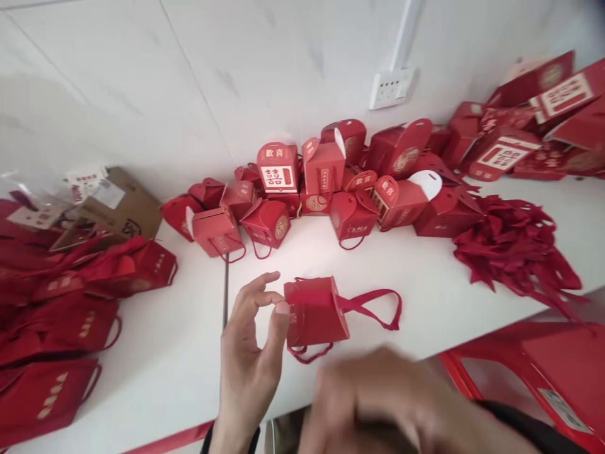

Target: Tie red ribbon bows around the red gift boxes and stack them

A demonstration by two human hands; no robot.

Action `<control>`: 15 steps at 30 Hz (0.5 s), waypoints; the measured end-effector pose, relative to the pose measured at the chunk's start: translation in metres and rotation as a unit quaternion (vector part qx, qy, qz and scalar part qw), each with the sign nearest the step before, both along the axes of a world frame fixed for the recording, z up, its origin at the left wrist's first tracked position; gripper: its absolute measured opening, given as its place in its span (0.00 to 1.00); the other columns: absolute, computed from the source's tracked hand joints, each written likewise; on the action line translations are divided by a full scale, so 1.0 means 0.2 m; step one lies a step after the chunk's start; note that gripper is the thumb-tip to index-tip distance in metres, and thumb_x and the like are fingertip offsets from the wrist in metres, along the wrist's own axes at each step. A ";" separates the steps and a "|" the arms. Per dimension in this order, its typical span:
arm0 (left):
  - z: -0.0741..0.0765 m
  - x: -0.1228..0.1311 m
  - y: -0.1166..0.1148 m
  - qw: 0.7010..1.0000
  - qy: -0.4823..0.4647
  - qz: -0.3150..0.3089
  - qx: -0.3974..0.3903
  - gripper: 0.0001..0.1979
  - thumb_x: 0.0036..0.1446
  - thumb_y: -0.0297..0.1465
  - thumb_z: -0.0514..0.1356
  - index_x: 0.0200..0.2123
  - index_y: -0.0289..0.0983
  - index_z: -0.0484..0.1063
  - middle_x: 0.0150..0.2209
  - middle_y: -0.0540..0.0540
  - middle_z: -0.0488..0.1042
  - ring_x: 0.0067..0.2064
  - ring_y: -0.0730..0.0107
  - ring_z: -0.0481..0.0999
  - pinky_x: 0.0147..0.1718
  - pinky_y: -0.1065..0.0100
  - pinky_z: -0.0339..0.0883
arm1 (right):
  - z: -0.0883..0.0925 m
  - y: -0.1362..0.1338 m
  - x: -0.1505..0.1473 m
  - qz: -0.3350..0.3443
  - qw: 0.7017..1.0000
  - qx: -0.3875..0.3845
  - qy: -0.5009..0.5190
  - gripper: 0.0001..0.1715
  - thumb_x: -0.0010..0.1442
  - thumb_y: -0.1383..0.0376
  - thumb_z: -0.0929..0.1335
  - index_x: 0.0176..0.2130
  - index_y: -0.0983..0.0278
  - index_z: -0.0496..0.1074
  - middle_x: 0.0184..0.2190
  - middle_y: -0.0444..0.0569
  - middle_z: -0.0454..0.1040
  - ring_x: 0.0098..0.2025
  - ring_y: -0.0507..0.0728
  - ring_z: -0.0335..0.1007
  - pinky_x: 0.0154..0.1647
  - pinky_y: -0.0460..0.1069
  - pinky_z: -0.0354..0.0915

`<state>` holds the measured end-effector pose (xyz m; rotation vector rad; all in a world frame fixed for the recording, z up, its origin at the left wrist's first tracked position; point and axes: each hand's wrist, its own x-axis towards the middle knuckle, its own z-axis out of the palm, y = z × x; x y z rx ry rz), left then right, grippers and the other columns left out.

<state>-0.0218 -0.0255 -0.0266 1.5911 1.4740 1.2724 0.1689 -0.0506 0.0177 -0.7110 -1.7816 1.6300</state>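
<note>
A small red gift box (319, 328) lies on its side on the white table, its twisted cord handle (309, 354) at the near edge. A dark red ribbon (378, 307) runs across the box and trails in a loop to its right. My left hand (253, 347) is at the box's left end, thumb and a finger pinched together where the ribbon comes over, another finger raised. My right hand (378, 403) is in front of the box, close to the camera and smeared by motion; what it holds, if anything, is hidden.
Several red boxes (215, 230) stand along the wall. A heap of dark red ribbons (510, 243) lies at right. Ribboned boxes (51, 391) and an open cardboard carton (120, 205) are at left. A red plastic stool (562, 359) stands by the table's near right edge.
</note>
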 end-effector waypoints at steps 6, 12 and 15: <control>0.03 0.02 -0.07 0.999 0.003 -0.037 0.030 0.04 0.69 0.32 0.59 0.41 0.45 0.75 0.58 0.46 0.73 0.63 0.59 0.71 0.61 0.56 0.66 | 0.03 0.20 -0.03 -0.187 0.944 0.229 -0.149 0.07 0.73 0.64 0.66 0.48 0.57 0.75 0.48 0.49 0.79 0.55 0.62 0.72 0.58 0.59 0.67; 0.00 0.04 -0.06 0.999 -0.010 -0.032 0.022 0.06 0.70 0.33 0.58 0.39 0.43 0.74 0.51 0.45 0.76 0.60 0.59 0.74 0.56 0.58 0.70 | -0.03 0.25 -0.04 -0.163 0.950 0.209 -0.163 0.05 0.71 0.63 0.67 0.41 0.57 0.73 0.42 0.47 0.79 0.50 0.61 0.72 0.53 0.56 0.67; 0.03 0.05 -0.07 0.999 -0.025 -0.009 0.021 0.05 0.69 0.35 0.58 0.40 0.43 0.74 0.53 0.44 0.76 0.61 0.58 0.73 0.58 0.56 0.70 | -0.03 0.25 -0.03 -0.162 0.954 0.179 -0.176 0.09 0.72 0.62 0.65 0.38 0.57 0.72 0.39 0.46 0.78 0.45 0.59 0.73 0.49 0.55 0.67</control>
